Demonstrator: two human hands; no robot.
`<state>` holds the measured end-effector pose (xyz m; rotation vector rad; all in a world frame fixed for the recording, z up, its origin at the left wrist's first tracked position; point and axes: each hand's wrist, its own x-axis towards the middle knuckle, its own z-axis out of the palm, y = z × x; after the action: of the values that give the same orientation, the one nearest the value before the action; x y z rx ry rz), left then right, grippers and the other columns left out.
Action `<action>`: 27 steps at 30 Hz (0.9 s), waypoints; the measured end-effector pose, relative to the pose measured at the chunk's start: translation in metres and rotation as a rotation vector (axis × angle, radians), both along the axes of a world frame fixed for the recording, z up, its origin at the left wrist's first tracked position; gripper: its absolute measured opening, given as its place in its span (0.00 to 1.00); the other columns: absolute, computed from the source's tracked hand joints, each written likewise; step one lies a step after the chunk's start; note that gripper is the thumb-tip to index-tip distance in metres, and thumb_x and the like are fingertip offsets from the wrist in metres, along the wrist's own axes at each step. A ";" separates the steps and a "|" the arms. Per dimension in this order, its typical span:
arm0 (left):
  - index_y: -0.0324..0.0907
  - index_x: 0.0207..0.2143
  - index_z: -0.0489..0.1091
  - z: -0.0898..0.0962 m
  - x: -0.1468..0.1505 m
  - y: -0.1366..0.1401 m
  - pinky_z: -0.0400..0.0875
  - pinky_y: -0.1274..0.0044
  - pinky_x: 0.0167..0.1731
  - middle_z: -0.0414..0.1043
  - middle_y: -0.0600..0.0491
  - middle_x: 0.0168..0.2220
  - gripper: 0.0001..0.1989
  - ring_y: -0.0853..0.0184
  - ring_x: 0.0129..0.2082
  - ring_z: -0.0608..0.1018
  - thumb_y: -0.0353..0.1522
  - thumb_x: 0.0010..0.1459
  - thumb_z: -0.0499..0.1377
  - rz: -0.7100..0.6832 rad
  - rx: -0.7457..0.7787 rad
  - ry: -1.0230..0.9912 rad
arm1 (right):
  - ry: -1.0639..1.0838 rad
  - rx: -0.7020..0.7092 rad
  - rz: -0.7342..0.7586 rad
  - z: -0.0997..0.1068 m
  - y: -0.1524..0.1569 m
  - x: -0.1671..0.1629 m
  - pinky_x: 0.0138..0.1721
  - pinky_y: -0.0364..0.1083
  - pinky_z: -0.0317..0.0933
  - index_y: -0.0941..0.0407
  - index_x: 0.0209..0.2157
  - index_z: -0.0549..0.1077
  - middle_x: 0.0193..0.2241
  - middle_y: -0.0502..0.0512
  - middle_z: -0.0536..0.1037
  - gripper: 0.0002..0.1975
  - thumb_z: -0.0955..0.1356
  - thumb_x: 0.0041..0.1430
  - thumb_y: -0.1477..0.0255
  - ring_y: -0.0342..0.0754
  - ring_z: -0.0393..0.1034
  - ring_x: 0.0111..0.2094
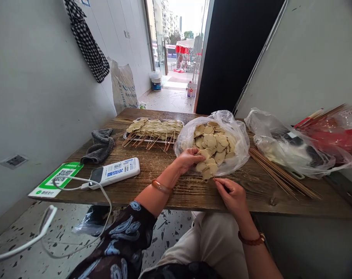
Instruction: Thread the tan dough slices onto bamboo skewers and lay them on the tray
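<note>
My left hand [190,158] pinches a thin, round, pale beige slice [204,154] at the front of an open clear plastic bag [242,149]. Just below it, several overlapping slices [208,169] appear threaded on a skewer. My right hand [231,193] is closed on the lower end of that skewer, which is mostly hidden by the slices and fingers. Inside the bag lies a heap of the same loose slices [215,139]. Behind and to the left, a tray [125,135] bears rows of skewered slices [155,127], their sticks [151,141] pointing towards me.
Bare skewers [280,174] lie on the wooden table [176,190] at right, beside a plastic bag [303,151]. To the left are a grey cloth [99,145], a white power bank [114,172] with a cable [104,193], and a green QR-code card [58,180].
</note>
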<state>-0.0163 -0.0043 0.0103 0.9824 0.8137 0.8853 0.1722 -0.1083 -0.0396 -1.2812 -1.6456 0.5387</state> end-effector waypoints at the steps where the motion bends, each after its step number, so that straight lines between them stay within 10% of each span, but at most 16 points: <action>1: 0.35 0.28 0.70 0.001 0.000 0.000 0.61 0.83 0.19 0.70 0.56 0.22 0.21 0.76 0.18 0.70 0.37 0.34 0.72 -0.011 0.003 -0.023 | 0.027 -0.031 -0.004 0.001 0.000 0.001 0.38 0.48 0.68 0.54 0.36 0.81 0.33 0.56 0.82 0.11 0.67 0.59 0.66 0.51 0.76 0.34; 8: 0.36 0.32 0.73 0.002 0.006 -0.001 0.70 0.80 0.25 0.73 0.53 0.26 0.25 0.72 0.23 0.74 0.45 0.37 0.71 0.015 -0.075 -0.193 | 0.221 -0.188 -0.046 0.007 -0.002 0.004 0.23 0.41 0.60 0.57 0.37 0.80 0.21 0.50 0.74 0.14 0.68 0.58 0.63 0.43 0.67 0.22; 15: 0.33 0.36 0.75 0.001 0.015 -0.008 0.72 0.78 0.37 0.77 0.49 0.31 0.22 0.70 0.30 0.77 0.32 0.36 0.73 -0.074 -0.030 -0.276 | 0.228 -0.211 -0.033 0.006 -0.001 0.003 0.21 0.41 0.56 0.58 0.38 0.80 0.21 0.51 0.74 0.16 0.67 0.58 0.62 0.42 0.65 0.22; 27: 0.35 0.33 0.75 -0.004 0.018 -0.007 0.70 0.78 0.26 0.77 0.50 0.28 0.21 0.70 0.24 0.76 0.35 0.35 0.73 0.016 -0.046 -0.182 | 0.180 -0.199 -0.075 0.006 0.002 -0.001 0.19 0.40 0.56 0.58 0.36 0.81 0.21 0.52 0.75 0.16 0.67 0.57 0.61 0.43 0.65 0.21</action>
<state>0.0015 -0.0115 0.0063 0.8433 0.6848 0.9509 0.1716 -0.1059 -0.0331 -1.3894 -1.4164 0.7641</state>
